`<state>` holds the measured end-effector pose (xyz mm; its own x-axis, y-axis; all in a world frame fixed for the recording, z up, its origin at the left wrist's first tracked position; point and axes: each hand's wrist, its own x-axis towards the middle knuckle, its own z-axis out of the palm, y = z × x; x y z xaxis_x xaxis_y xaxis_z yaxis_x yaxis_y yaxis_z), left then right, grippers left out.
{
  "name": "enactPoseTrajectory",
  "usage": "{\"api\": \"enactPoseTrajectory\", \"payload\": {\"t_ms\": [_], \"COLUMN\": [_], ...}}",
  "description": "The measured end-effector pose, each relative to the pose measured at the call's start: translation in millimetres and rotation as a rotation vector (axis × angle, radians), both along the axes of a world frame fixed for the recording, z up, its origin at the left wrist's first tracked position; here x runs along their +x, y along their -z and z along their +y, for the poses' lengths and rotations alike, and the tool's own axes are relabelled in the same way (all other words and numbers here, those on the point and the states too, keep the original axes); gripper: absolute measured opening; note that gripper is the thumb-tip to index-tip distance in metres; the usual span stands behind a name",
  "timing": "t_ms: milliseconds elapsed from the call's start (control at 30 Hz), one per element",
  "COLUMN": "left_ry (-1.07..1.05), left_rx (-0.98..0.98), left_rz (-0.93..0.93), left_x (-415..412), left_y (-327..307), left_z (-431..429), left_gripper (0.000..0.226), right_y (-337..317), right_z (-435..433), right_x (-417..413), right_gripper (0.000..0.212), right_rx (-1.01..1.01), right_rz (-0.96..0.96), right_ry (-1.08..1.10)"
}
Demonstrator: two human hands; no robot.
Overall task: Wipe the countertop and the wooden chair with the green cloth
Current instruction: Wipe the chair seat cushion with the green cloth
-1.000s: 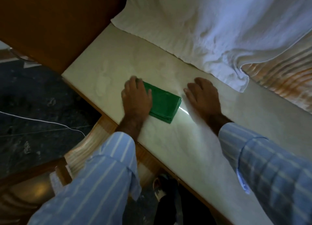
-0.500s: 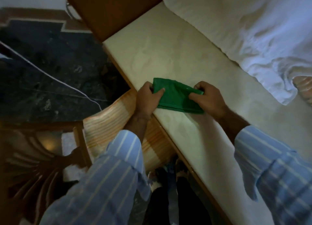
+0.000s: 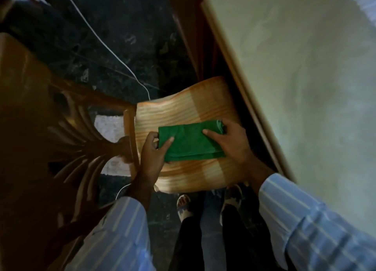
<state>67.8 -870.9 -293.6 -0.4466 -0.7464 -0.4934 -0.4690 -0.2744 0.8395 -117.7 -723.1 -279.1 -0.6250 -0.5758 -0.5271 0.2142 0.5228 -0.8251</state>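
Note:
The folded green cloth (image 3: 191, 143) is held over the light striped seat of the wooden chair (image 3: 183, 110). My left hand (image 3: 151, 154) grips the cloth's left end, thumb on top. My right hand (image 3: 230, 143) grips its right end, fingers spread over the top. I cannot tell whether the cloth touches the seat. The chair's dark carved backrest (image 3: 67, 132) fills the left side. The pale marble countertop (image 3: 305, 77) runs along the right, beside the chair.
A white cable (image 3: 105, 44) trails across the dark marble floor (image 3: 114, 46) behind the chair. My sandalled feet (image 3: 184, 206) stand just below the seat's front edge. The countertop's wooden edge (image 3: 244, 87) passes close to the seat's right side.
Both hands carried the green cloth off the countertop, down and left, to over the chair seat. The view has swung from the countertop to the chair.

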Motion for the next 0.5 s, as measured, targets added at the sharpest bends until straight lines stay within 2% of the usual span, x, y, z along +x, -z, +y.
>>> {"api": "enactPoseTrajectory", "payload": {"t_ms": [100, 200, 267, 367, 500], "left_ry": [-0.084, -0.142, -0.148, -0.142, -0.129], "left_rx": [0.078, 0.154, 0.193, 0.243, 0.104], "left_rz": [-0.054, -0.103, -0.127, -0.145, -0.138], "left_x": [45.0, 76.5, 87.5, 88.7, 61.3], "left_y": [44.6, 85.7, 110.8, 145.7, 181.6], "left_z": [0.9, 5.3, 2.8, -12.9, -56.2], "left_gripper": [0.024, 0.024, 0.022, 0.017, 0.025], "right_y": [53.0, 100.2, 128.3, 158.3, 192.3], "right_z": [-2.1, -2.1, -5.1, -17.7, -61.1], "right_x": [44.0, 71.9, 82.5, 82.8, 55.1], "right_gripper": [0.025, 0.035, 0.039, 0.032, 0.034], "right_rx": [0.025, 0.091, 0.142, 0.168, 0.13], "right_rz": [-0.259, -0.419, -0.435, -0.409, -0.243], "right_ry": [0.101, 0.197, 0.188, 0.18, 0.137]}}
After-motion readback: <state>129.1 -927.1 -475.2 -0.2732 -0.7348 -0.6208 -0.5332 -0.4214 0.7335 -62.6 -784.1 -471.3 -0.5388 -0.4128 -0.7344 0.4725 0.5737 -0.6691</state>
